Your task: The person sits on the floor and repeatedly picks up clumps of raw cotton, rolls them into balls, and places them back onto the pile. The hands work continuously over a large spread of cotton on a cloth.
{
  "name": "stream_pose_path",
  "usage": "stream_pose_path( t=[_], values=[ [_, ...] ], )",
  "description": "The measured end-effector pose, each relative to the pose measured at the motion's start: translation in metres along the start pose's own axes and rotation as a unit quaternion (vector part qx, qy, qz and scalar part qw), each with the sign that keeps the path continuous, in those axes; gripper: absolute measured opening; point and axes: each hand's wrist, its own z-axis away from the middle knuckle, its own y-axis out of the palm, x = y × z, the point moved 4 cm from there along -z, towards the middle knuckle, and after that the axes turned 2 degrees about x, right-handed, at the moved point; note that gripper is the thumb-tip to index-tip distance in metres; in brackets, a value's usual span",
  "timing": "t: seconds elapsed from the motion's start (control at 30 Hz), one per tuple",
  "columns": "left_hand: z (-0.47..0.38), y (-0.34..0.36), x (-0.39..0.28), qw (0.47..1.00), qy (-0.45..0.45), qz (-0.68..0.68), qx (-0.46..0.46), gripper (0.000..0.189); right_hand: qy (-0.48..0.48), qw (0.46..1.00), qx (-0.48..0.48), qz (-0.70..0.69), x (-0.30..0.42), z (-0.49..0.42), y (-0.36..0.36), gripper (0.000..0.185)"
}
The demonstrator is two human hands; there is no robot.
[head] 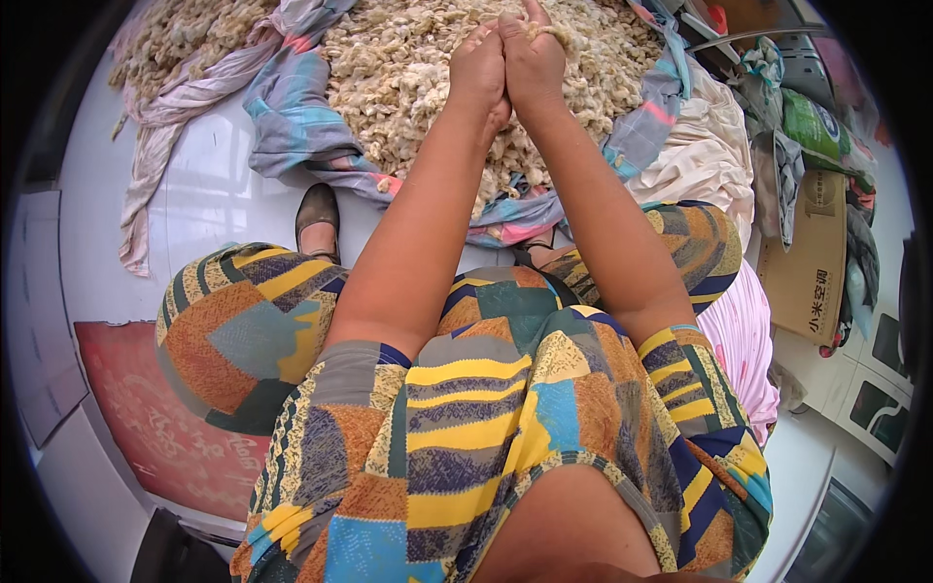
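Observation:
A broad pile of cream and tan raw fibre clumps, like unginned cotton, lies before me on a grey, blue and pink checked cloth. My left hand and my right hand meet over the pile, pressed side by side. A tan fibre tuft shows at the fingers of my right hand, which are bent around it. The right thumb lies along the top, and one finger points away from me. Most of the left fingers are hidden behind the right hand, so what they hold cannot be seen.
At the far left, a second fibre heap rests on a pale pink cloth. Cream fabric, a cardboard box and a green bag stand to the right. A red mat lies on the tiled floor at left.

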Motion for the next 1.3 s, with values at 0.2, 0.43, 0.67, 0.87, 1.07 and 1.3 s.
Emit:
stream_pose_path(
  t=[0.2, 0.43, 0.67, 0.87, 1.07, 1.3],
  values=[
    [-0.006, -0.020, -0.016, 0.989, 0.113, -0.034, -0.088, 0.012, 0.007, 0.990, 0.081, -0.112, 0.025, 0.037, 0.006, 0.040],
    [-0.008, -0.018, -0.012, 0.994, 0.055, -0.074, -0.050, 0.007, 0.019, 0.986, 0.160, -0.039, 0.025, 0.007, -0.002, 0.037],
    [-0.005, -0.026, -0.044, 0.994, 0.098, -0.038, 0.027, 0.010, -0.248, 0.965, 0.028, 0.080, 0.042, 0.054, 0.021, 0.041],
    [0.006, -0.012, -0.016, 0.992, -0.005, -0.099, -0.078, 0.023, -0.054, 0.993, 0.092, 0.050, 0.041, 0.009, 0.001, 0.045],
    [0.006, -0.012, -0.034, 0.993, 0.075, 0.007, -0.090, 0.022, -0.030, 0.995, 0.055, -0.071, 0.018, 0.042, 0.012, 0.039],
    [0.001, -0.013, -0.023, 0.996, 0.024, 0.072, -0.049, 0.024, -0.069, 0.996, 0.049, -0.025, 0.052, 0.026, 0.009, 0.028]
  ],
)
